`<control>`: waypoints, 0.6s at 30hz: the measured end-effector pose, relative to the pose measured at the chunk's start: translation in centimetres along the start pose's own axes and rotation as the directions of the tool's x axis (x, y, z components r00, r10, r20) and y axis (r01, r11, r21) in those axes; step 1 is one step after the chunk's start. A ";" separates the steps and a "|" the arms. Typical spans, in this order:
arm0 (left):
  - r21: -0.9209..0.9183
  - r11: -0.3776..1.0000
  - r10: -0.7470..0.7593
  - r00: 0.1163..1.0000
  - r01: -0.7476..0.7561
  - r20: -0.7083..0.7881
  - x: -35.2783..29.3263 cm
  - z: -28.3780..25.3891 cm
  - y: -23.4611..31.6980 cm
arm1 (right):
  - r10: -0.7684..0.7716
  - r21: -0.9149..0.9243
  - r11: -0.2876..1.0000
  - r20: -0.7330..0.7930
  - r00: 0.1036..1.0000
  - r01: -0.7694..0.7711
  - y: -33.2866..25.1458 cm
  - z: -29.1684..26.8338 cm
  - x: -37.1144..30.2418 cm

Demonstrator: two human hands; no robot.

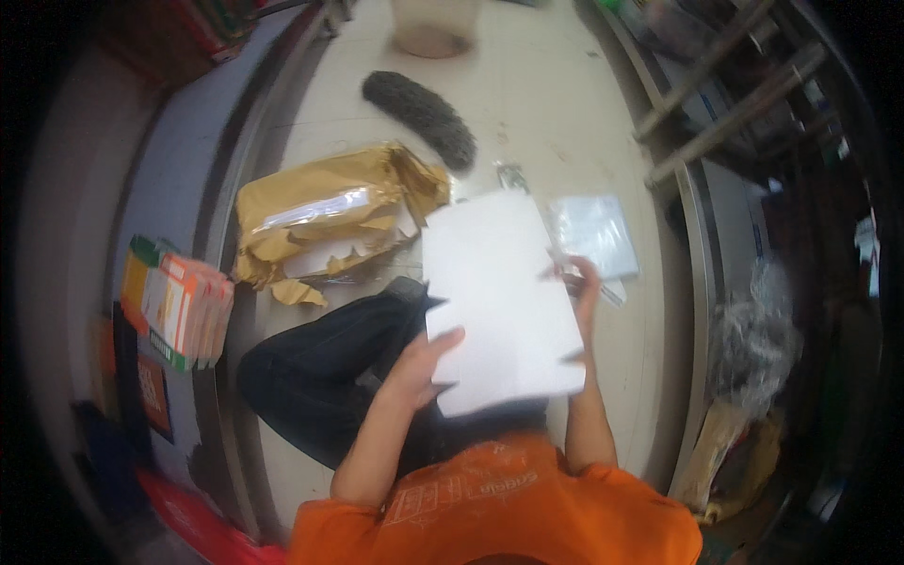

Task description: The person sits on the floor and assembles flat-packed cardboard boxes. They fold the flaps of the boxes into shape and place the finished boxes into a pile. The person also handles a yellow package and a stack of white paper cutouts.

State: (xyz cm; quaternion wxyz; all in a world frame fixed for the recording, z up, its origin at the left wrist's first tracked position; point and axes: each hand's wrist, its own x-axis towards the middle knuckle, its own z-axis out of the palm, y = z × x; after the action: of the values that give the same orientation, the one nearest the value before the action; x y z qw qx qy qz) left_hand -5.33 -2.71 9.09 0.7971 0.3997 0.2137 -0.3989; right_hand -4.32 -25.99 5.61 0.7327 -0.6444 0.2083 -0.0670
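I sit on a pale floor and hold a stack of white sheets point(499, 292) in front of me with both hands. My left hand point(424, 363) grips the stack's lower left edge, thumb on top. At the right edge, my right hand point(579, 282) pinches the stack with its fingers curled over the paper. A torn brown paper parcel wrapper point(330, 217) with clear tape lies on the floor just left of the sheets. A clear plastic bag point(593, 235) lies flat on the floor behind my right hand.
A dark bristly brush point(424, 118) lies further out on the floor, with a pale bucket point(433, 28) beyond it. Orange and white boxes point(174, 301) stand on a ledge at left. Wooden shelf legs point(725, 104) and crumpled plastic point(753, 339) line the right side.
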 end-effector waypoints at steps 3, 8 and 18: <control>-0.144 0.990 0.018 0.999 -0.012 0.046 -3.0 -2.3 -2.4 | -0.484 -0.513 0.642 0.305 0.820 0.570 0.1 -0.6 2.3; -0.376 0.922 0.147 0.982 -0.092 0.122 -8.3 -2.0 0.9 | -0.636 -0.135 0.077 0.756 0.153 0.988 -7.2 2.3 2.2; 0.068 0.557 0.831 0.555 -0.828 -0.049 -7.3 -9.2 -1.3 | -0.124 -0.284 0.881 0.634 0.763 0.379 -11.8 15.3 -1.2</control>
State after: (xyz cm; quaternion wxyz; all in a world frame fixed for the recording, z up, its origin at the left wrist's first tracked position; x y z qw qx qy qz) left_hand -10.86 7.60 7.89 0.8747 0.4828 0.0228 0.0344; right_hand 2.62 -13.43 18.66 0.5980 -0.7888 -0.1151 0.0835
